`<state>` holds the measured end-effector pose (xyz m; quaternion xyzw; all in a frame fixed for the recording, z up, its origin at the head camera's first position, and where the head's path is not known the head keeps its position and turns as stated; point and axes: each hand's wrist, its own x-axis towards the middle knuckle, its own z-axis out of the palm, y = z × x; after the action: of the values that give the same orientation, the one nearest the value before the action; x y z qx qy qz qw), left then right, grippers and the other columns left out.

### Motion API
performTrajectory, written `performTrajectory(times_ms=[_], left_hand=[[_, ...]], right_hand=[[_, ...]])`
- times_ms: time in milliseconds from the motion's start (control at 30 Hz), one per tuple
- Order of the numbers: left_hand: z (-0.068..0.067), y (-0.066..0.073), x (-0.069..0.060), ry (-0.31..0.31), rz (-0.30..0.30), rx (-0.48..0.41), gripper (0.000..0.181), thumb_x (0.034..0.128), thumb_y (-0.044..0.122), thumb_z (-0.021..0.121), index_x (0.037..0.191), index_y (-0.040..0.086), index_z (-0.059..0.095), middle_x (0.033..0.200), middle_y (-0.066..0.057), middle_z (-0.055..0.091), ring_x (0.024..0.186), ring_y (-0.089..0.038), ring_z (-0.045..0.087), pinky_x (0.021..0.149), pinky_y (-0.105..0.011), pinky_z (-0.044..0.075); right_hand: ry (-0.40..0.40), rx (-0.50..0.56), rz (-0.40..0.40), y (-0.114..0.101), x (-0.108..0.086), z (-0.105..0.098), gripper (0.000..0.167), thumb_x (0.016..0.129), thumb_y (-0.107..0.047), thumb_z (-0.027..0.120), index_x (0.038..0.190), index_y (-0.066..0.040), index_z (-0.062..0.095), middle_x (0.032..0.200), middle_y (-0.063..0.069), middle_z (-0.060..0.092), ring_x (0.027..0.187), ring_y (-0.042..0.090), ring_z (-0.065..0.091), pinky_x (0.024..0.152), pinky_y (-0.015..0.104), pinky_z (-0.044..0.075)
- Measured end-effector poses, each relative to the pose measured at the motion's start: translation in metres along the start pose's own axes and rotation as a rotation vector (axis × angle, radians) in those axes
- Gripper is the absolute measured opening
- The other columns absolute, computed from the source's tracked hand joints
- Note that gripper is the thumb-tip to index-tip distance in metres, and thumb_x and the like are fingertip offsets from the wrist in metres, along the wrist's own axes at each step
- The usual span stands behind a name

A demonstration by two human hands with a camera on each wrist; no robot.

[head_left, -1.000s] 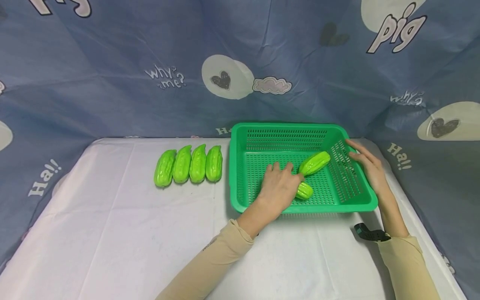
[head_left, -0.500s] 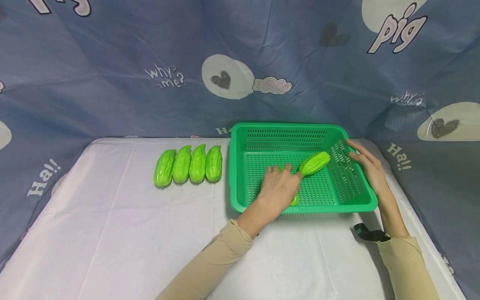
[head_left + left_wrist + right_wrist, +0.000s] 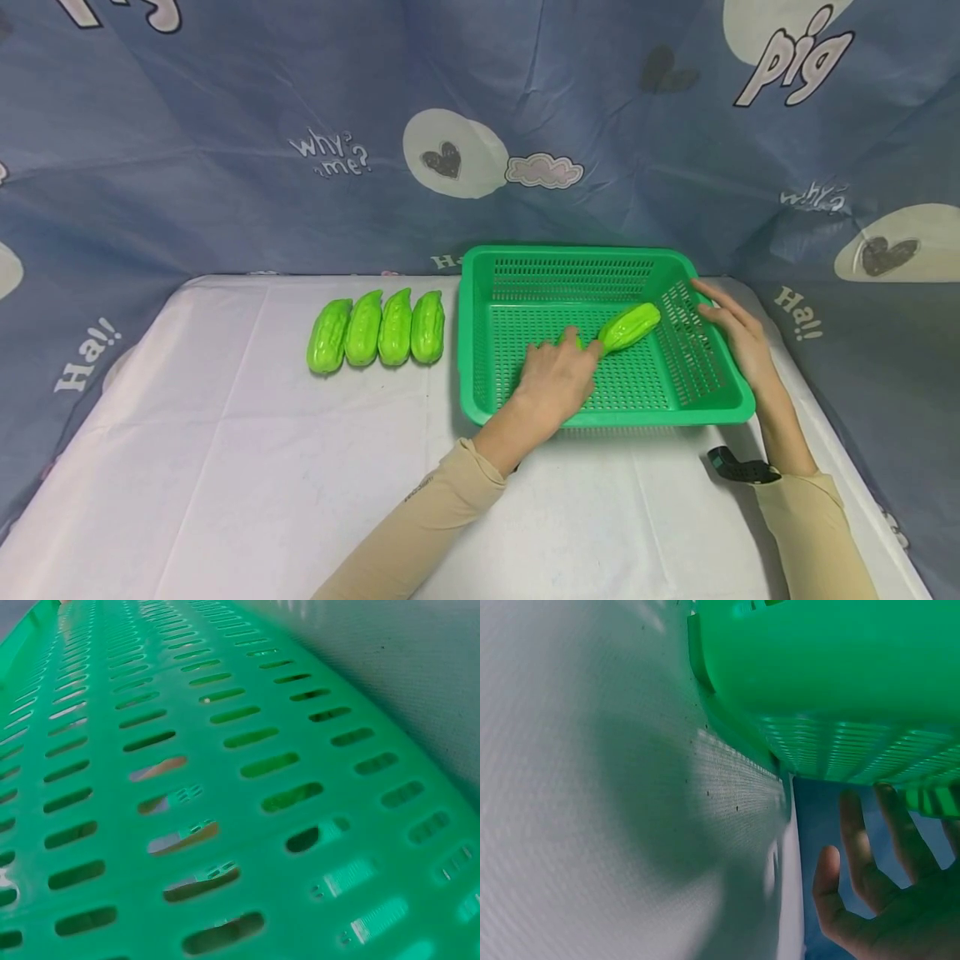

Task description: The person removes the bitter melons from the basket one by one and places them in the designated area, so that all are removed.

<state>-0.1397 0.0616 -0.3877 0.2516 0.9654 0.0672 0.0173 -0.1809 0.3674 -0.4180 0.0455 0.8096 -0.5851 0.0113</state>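
Note:
In the head view my left hand [image 3: 553, 382] reaches down inside the green plastic basket [image 3: 609, 418]. It grips a light green bitter melon [image 3: 572, 341], mostly hidden beneath the palm and fingers. A second bitter melon [image 3: 630, 326] lies slanted on the basket floor, its lower end close to my index finger. At the basket's right side, my right hand [image 3: 742, 342] rests with extended fingers against the outer wall. Those fingers [image 3: 856, 847] are spread in the right wrist view. Only the slotted basket wall [image 3: 202, 780] and some cloth fill the left wrist view.
Left of the basket, several bitter melons [image 3: 396, 329] lie side by side in a row on the white tablecloth [image 3: 300, 467]. A blue printed cloth [image 3: 360, 217] hangs behind the table. The basket's raised rim surrounds my left hand.
The bitter melon under my left hand has turned from slanting rightward to lying more lengthwise, now almost covered by the hand. My left hand shifted slightly left. The right hand stayed put.

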Motion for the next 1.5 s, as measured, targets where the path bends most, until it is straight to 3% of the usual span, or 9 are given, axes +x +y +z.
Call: performTrajectory(times_ms=[133,300,567,833,1000,1167,1500], left_hand=[[-0.001,0.0,0.001,-0.039,-0.012,-0.021,0.037,0.1036,0.026,0.07,0.14,0.019,0.067,0.138,-0.012,0.065,0.09,-0.03,0.076,0.086,-0.05,0.065],[-0.001,0.0,0.002,-0.025,0.006,0.028,0.037,0.0999,0.027,0.077,0.135,0.019,0.072,0.147,-0.012,0.059,0.104,-0.034,0.072,0.09,-0.048,0.062],[0.003,-0.001,0.003,0.164,0.031,0.108,0.037,0.0948,0.026,0.081,0.131,0.024,0.075,0.143,-0.01,0.058,0.092,-0.028,0.061,0.079,-0.037,0.053],[-0.001,-0.004,0.0,0.274,0.026,0.132,0.035,0.0942,0.027,0.077,0.129,0.027,0.076,0.15,-0.006,0.061,0.09,-0.027,0.063,0.075,-0.034,0.043],[-0.006,-0.009,-0.004,0.341,0.028,0.113,0.031,0.0936,0.028,0.077,0.125,0.028,0.077,0.148,-0.007,0.062,0.089,-0.028,0.064,0.074,-0.032,0.039],[-0.015,-0.015,-0.008,0.427,0.033,0.086,0.029,0.093,0.024,0.075,0.121,0.029,0.077,0.147,-0.008,0.062,0.084,-0.027,0.06,0.072,-0.031,0.035],[-0.035,-0.029,-0.021,0.518,0.028,0.001,0.03,0.0936,0.018,0.07,0.12,0.029,0.077,0.149,-0.007,0.061,0.086,-0.029,0.057,0.077,-0.035,0.041]], right_hand=[[0.002,-0.022,-0.007,0.0,0.001,0.0,0.053,0.113,-0.04,0.053,0.164,-0.035,0.045,0.164,-0.004,0.046,0.103,-0.002,0.066,0.077,0.017,0.057],[-0.003,-0.027,-0.008,-0.001,0.001,0.0,0.053,0.113,-0.04,0.053,0.165,-0.035,0.044,0.165,-0.002,0.045,0.104,-0.003,0.066,0.078,0.017,0.057],[0.005,-0.013,-0.003,-0.001,0.0,0.0,0.053,0.112,-0.04,0.053,0.164,-0.034,0.045,0.16,-0.007,0.049,0.105,-0.002,0.066,0.079,0.016,0.056],[0.005,-0.001,-0.002,-0.002,-0.001,0.0,0.053,0.112,-0.039,0.054,0.164,-0.034,0.046,0.161,-0.008,0.049,0.106,-0.003,0.065,0.08,0.015,0.055],[0.004,-0.058,0.001,-0.002,-0.001,0.0,0.053,0.113,-0.042,0.051,0.165,-0.036,0.043,0.169,-0.006,0.044,0.11,-0.004,0.063,0.082,0.015,0.055],[0.008,-0.048,0.006,-0.002,-0.001,0.0,0.053,0.113,-0.042,0.052,0.165,-0.036,0.044,0.169,-0.005,0.043,0.109,-0.004,0.063,0.081,0.015,0.055],[0.004,0.007,-0.008,0.0,0.0,0.0,0.053,0.112,-0.038,0.054,0.164,-0.033,0.046,0.161,-0.007,0.049,0.104,-0.003,0.067,0.078,0.016,0.056]])
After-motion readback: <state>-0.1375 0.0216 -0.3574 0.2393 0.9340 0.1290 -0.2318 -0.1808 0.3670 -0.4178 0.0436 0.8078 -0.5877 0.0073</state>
